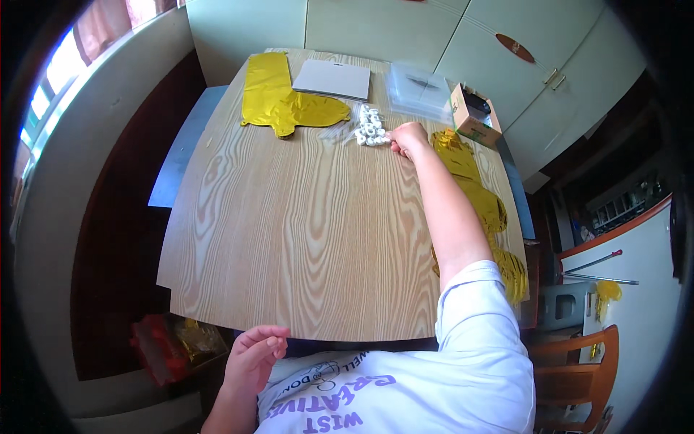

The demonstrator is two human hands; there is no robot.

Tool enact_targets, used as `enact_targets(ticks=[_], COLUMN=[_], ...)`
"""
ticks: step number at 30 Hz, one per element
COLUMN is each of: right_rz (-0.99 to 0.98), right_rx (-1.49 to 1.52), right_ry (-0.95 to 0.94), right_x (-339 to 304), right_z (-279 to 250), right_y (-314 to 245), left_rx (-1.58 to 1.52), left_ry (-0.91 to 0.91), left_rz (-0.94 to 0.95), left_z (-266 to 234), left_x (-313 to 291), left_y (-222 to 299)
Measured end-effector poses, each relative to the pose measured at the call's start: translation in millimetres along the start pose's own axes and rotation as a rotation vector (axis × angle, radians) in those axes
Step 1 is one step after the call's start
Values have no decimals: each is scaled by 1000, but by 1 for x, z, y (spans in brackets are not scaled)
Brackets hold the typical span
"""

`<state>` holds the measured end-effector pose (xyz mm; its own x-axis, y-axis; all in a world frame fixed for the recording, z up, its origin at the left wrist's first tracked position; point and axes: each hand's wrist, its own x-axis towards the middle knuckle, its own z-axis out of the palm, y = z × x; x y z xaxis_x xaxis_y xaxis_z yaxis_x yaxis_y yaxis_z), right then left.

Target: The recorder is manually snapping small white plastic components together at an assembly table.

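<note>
The small white rolls (pixel 370 130) lie in a loose cluster on the table (pixel 303 231), immediately to the left of the right hand (pixel 409 137). The cluster's longer direction runs away from the person, with its broader, nearer end beside the right fingertips, so these fingers meet it from its right side. The right hand is clearly the nearer one; the left hand (pixel 254 358) is well back toward the body, at the near edge of the table.

The right fingers are curled in with the thumb close to them, at the outermost roll. The back of the hand hides the grip, so I cannot tell whether they are clamped on that roll or only touching it. The left fingers are loosely bent, not made into a fist, with nothing seen between them.

Left of the right fingers, past the rolls, some clear plastic wrap (pixel 337 132) lies by a flat gold balloon (pixel 266 94). Beyond the fingers and to the left is a pale flat pad (pixel 332 78); straight beyond them is a clear plastic packet (pixel 418 92). To their right and a little farther off stands a small cardboard box (pixel 477 132) with something dark inside. More gold foil (pixel 481 199) spreads to the right of the fingers and back along the right forearm, partly hidden by it.
</note>
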<state>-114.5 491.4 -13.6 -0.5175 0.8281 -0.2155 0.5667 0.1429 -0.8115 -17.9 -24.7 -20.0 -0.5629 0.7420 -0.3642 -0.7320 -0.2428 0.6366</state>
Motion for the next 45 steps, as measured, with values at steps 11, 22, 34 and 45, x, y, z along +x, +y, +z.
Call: enact_targets(ticks=[11, 22, 34, 45], right_rz=[-293, -710, -250, -71], right_rx=[-256, -143, -179, -245], right_ry=[107, -852, -1144, -1370], right_x=[-9, -411, -387, -382], right_z=[-40, -22, 129, 155], right_y=[34, 125, 204, 201], left_rx=[195, 1172, 1496, 1477], left_ry=[-12, 47, -83, -77], left_rz=[-53, -57, -96, -89], left_z=[-8, -69, -101, -99], left_x=[-7, -20, -12, -17], left_y=[11, -40, -69, -69])
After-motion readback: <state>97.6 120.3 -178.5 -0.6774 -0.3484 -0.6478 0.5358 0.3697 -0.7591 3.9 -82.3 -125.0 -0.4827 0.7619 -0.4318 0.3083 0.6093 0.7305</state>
